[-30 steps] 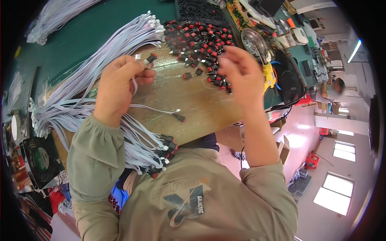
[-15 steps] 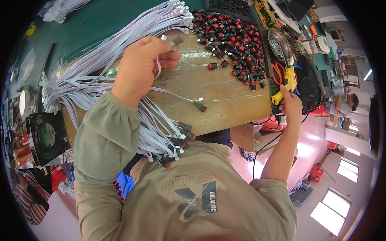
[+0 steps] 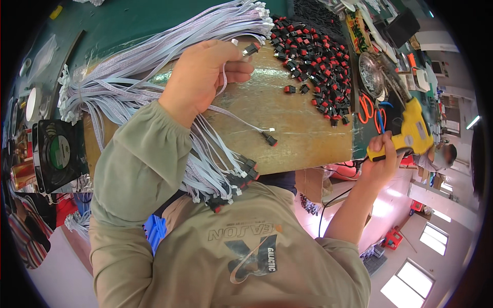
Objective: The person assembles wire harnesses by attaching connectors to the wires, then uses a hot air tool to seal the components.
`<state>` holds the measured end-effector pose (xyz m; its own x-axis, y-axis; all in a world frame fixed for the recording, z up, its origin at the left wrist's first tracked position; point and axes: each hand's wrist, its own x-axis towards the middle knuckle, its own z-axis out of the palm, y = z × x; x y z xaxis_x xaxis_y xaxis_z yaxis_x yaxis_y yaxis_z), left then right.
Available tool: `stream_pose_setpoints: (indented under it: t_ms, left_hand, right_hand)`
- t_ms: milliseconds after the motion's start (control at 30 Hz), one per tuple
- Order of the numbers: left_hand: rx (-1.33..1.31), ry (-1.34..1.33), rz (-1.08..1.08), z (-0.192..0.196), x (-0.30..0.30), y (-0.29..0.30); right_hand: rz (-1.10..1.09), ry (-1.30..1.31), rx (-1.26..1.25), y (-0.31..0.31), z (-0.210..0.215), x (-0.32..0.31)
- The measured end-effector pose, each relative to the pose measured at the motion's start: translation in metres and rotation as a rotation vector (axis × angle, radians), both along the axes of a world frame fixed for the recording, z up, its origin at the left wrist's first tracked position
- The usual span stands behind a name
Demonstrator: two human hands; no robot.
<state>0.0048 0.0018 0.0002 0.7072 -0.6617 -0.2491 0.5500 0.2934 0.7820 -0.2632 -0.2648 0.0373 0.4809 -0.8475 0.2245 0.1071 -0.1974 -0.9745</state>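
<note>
Raised over the brown work surface [image 3: 298,149], my left hand [image 3: 205,72] is closed in a pinch. From its fingers stick out a small black-and-red rocker switch [image 3: 251,49] and a white plug [image 3: 234,42], with a pale lead hanging below. My right hand [image 3: 382,159] grips the yellow handle of a soldering gun [image 3: 415,131]. Its long metal barrel slants up over a round metal dish [image 3: 371,74]. Under my left forearm lies a bundle of leads with switches [image 3: 246,172] at their ends. One lead's switch [image 3: 269,138] lies apart on the surface.
A heap of loose rocker switches [image 3: 323,66] covers the far right of the surface. Long white leads [image 3: 179,43] lie across the far left. Orange-handled scissors [image 3: 365,109] are beside the dish. A black fan [image 3: 57,154] stands at left, a cardboard box [image 3: 309,185] below the edge.
My right hand has lifted the soldering gun up and to the right, off the place by the dish. The left hand still holds the switch and lead, with the switch tilted slightly differently.
</note>
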Motion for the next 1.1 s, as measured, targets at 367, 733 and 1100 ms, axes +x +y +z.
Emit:
stream_pose_setpoints:
  t_ms: [367,733,1100]
  left_hand:
    - [0.06,0.079,0.017,-0.002,0.0,-0.003]
    - [0.03,0.088,0.027,0.002,-0.002,-0.004]
    - [0.007,0.1,0.006,0.001,-0.001,-0.005]
  right_hand:
    - [0.592,0.116,0.184,0.104,-0.007,0.045]
    - [0.659,0.15,0.159,0.097,-0.037,0.04]
    - [0.671,0.134,0.174,0.096,-0.039,0.041]
